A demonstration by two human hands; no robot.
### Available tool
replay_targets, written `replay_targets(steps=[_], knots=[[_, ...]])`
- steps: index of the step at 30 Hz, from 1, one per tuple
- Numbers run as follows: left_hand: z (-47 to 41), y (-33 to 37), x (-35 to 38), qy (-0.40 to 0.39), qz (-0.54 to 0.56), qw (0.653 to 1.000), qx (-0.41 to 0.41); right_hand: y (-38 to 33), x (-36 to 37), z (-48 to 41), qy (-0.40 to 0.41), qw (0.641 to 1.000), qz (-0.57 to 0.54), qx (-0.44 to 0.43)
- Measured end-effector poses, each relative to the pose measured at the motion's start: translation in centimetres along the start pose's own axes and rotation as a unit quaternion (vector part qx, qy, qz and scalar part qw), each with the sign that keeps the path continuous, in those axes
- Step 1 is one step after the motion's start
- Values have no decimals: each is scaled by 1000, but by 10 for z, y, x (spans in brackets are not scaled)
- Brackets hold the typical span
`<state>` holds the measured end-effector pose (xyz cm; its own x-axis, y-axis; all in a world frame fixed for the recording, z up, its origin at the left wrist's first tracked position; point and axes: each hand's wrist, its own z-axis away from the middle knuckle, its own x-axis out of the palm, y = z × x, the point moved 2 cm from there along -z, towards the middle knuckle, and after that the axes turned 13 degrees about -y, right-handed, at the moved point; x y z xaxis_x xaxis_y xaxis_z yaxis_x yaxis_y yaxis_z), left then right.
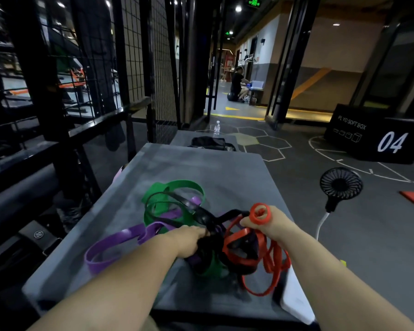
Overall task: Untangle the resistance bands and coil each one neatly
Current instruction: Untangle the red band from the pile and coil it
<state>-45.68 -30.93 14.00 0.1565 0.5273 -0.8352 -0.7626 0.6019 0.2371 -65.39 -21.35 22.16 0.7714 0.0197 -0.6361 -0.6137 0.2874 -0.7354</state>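
View: single head-worn wide-angle camera.
Position: above near end of grey platform (225, 173), at head height of wearer.
Facing: forward and downward, along platform toward corridor (234, 101) at upper centre of frame.
Nearness: close; left hand (189, 240), right hand (271, 226) and resistance bands (202, 217) at lower centre, forearms entering from bottom edge.
Distortion: vertical lines leaning near frame sides.

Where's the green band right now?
Head view, centre-left on the grey bench: the green band loops just beyond the left hand, tangled with the purple band and black band.
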Motion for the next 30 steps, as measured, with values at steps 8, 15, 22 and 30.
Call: replay_targets(steps=[8, 15, 22, 30], knots=[[-10, 7, 10, -59, -94, 993, -41, 14, 10, 2, -3, 999, -44, 14], [6, 8, -33, 31, -169, 985, -21, 25, -3, -3, 33, 995, -92, 19], [54, 4, -165, 245, -27, 969, 19, 11, -21, -15, 69, 965, -249, -50], [100, -5, -245, 452, 65, 889, 6, 0, -64, -14, 113, 948, -289, -74]])
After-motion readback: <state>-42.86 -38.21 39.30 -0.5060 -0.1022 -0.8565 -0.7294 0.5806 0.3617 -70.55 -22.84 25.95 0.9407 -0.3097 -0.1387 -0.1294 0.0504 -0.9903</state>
